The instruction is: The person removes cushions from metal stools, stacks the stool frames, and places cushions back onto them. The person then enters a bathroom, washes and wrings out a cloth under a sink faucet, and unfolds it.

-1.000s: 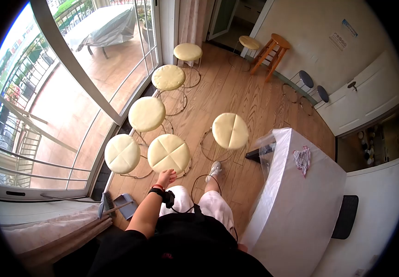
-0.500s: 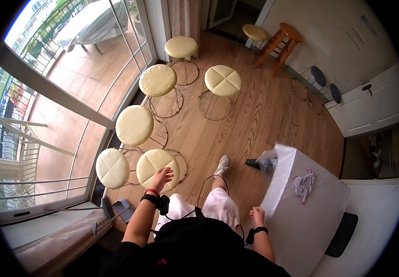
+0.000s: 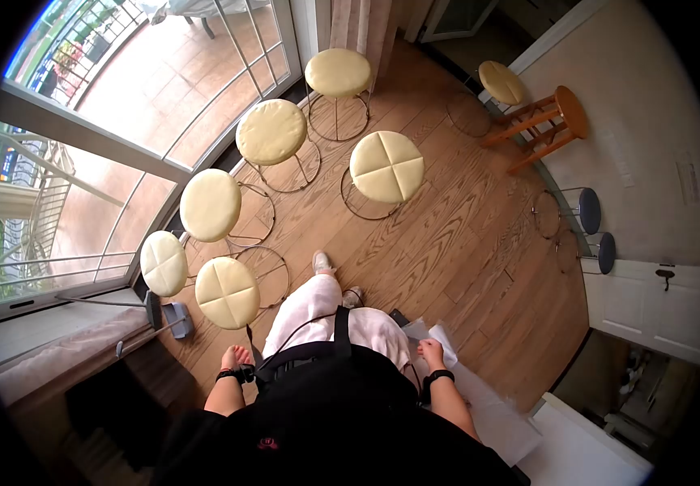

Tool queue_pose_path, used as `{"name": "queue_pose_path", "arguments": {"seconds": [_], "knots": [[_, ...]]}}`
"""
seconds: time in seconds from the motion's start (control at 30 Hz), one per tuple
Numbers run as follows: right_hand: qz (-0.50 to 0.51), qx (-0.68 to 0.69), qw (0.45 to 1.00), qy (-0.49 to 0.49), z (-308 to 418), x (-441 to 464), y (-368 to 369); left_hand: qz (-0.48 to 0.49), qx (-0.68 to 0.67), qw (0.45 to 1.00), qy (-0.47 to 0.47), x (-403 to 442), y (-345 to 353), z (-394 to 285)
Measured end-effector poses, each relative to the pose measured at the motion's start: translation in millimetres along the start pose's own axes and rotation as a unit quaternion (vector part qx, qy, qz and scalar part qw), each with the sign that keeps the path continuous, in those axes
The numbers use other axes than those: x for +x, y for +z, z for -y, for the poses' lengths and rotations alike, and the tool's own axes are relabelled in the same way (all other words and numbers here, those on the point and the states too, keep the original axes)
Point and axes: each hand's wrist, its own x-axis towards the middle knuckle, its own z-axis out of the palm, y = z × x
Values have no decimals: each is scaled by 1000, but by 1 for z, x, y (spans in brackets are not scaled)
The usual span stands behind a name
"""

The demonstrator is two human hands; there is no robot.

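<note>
As the person in the black top [image 3: 309,421] stands near the stools, the left hand [image 3: 236,356] hangs low, just short of a round cream padded stool with a cross-seamed seat [image 3: 225,296], its fingers loosely bent and apart, gripping nothing that I can see. On the other side, the right hand [image 3: 430,351] is curled beside the white plastic-covered table [image 3: 496,405]; whether it pinches that covering, I cannot tell. Four round cream cushioned stools [image 3: 211,205] stand in a row along the white-framed glass door [image 3: 107,142], presumably to keep the middle of the brown wooden floor [image 3: 447,251] passable, and the small grey dustpan [image 3: 177,321] seems tucked near the door for the same reason. The cross-seamed stool stands just inside that row, on the person's left. Its cover appears smooth and leather-like, two seams crossing at the middle to form four quarters. A thin metal ring base [image 3: 288,279] shows partly beyond the seat; no tear is evident.
</note>
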Motion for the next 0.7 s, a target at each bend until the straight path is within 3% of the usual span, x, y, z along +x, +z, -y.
{"name": "queue_pose_path", "arguments": {"seconds": [0.13,0.3,0.5,0.7], "knots": [[12,-40,999,-26,89,54,-26,-99,-55,994,-2,-19,45,12],[-12,-33,999,-37,188,84,-34,-45,-78,995,-42,-13,143,-12],[4,-43,999,-2,234,87,-53,97,-104,990,25,-10,255,-80],[0,-98,995,17,272,109,-86,100,-137,984,53,-3,273,-102]]}}
